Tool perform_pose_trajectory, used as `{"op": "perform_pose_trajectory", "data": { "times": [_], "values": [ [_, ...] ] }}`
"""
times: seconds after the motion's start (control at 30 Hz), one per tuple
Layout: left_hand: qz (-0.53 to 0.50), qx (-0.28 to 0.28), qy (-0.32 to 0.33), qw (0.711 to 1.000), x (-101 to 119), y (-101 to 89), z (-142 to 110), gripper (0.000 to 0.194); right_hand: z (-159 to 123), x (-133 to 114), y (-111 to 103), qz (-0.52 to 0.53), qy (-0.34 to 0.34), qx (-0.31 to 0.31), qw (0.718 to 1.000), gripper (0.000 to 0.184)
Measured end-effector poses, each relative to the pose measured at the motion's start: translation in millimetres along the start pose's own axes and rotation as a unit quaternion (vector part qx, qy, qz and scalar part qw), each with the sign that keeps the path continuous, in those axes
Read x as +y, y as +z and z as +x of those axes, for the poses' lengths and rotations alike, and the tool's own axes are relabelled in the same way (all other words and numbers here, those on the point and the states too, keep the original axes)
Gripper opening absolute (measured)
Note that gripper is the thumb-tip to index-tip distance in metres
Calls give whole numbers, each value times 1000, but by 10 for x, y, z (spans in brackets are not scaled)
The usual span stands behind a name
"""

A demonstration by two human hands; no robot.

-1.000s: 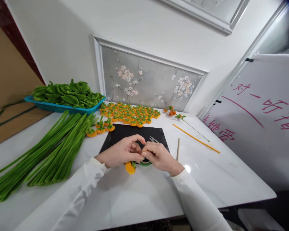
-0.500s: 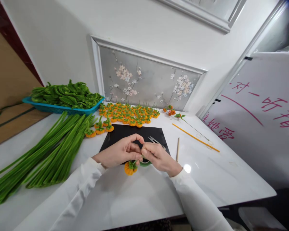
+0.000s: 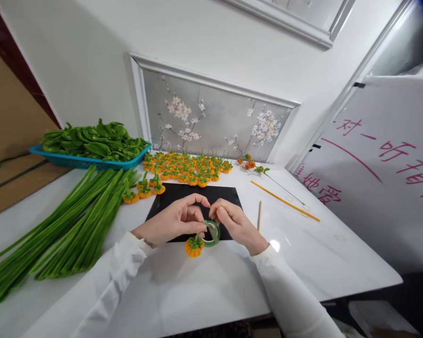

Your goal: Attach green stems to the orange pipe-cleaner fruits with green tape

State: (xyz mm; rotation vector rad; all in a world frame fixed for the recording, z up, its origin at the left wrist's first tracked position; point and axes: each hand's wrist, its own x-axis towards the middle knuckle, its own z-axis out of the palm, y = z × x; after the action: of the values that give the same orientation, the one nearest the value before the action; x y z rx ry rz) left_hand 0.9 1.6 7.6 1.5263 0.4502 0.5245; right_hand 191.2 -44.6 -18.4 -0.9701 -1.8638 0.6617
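My left hand (image 3: 181,217) pinches the short green stem of an orange pipe-cleaner flower (image 3: 193,247) between thumb and fingers. The flower hangs head down below the fingertips. A roll of green floral tape (image 3: 212,234) hangs upright beside the stem, touching or very near the left fingertips. Close on the right, my right hand (image 3: 235,221) is curled with thumb and finger pressed together. Whatever it pinches, if anything, is hidden. Both hands are over a black mat (image 3: 162,199).
Green pipe cleaners (image 3: 81,225) lie at left, before a blue tray (image 3: 123,164) of green leaves (image 3: 95,141). Many orange flowers (image 3: 186,169) stand behind the mat. A thin stick (image 3: 260,215), an orange pipe cleaner (image 3: 285,201) and a wired flower stem (image 3: 259,169) lie at right.
My right hand has drawn slightly right, away from the left fingertips. The tape roll now shows fully between the hands. The scissors seen earlier on the mat are out of sight.
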Motion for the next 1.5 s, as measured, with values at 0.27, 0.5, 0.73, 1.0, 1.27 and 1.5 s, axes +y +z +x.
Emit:
{"op": "perform_pose_trajectory", "data": {
  "times": [0.27, 0.5, 0.73, 1.0, 1.27, 1.5],
  "values": [
    [17, 29, -19, 999, 46, -52, -14, 35, 10, 102, 40, 67, 60, -94, 991, 31],
    [-54, 121, -88, 987, -67, 82, 81, 29, 82, 238, -84, -58, 69, 33, 995, 32],
    [-172, 224, -114, 952, -184, 122, 132, 16, 52, 531, -369, -234, 101, 160, 954, 19],
    [-142, 230, -106, 957, -167, 125, 131, 25, 36, 590, -210, -303, 233, 94, 919, 11],
    [-123, 233, -121, 957, -202, 77, 111, 23, 19, 136, -52, -81, 171, 57, 980, 18],
    [-158, 244, -124, 949, -174, 67, 112, 12, -23, -114, -107, 131, 298, -86, 942, 47]
  ]
}}
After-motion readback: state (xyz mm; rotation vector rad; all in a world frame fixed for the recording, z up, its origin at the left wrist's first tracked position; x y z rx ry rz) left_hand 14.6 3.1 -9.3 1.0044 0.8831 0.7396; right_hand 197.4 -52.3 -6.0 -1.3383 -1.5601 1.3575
